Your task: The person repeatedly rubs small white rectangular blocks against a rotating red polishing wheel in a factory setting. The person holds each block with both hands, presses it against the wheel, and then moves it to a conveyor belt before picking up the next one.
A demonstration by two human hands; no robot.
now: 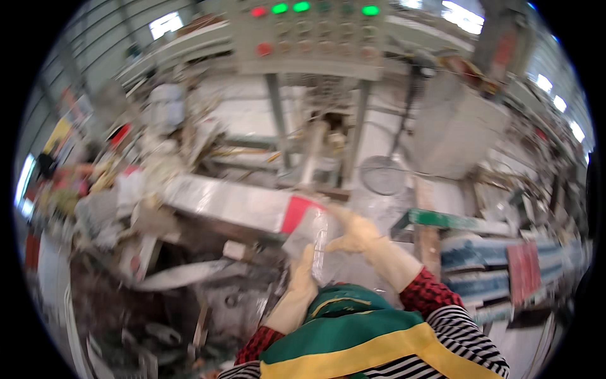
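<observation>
A long, narrow package (230, 201), white and wrapped in shiny clear film, lies at a slant across the middle. A red band (294, 213) crosses it near its right end, where loose film or a pale flap (305, 235) shows. My right hand (361, 234), in a cream rubber glove, grips that end from the right, thumb and fingers on either side. My left hand (302, 281), gloved alike, holds the near side of the same end, its fingers pointing away from me. Motion blurs the fingertips of both hands.
A control panel (309, 38) with lit buttons stands on legs ahead. At right are a green bar (451, 219), blue-and-white wrapped stacks (476, 252) and a large grey board (457, 126). Dusty clutter fills the left; a pale strip (189, 273) lies below the package.
</observation>
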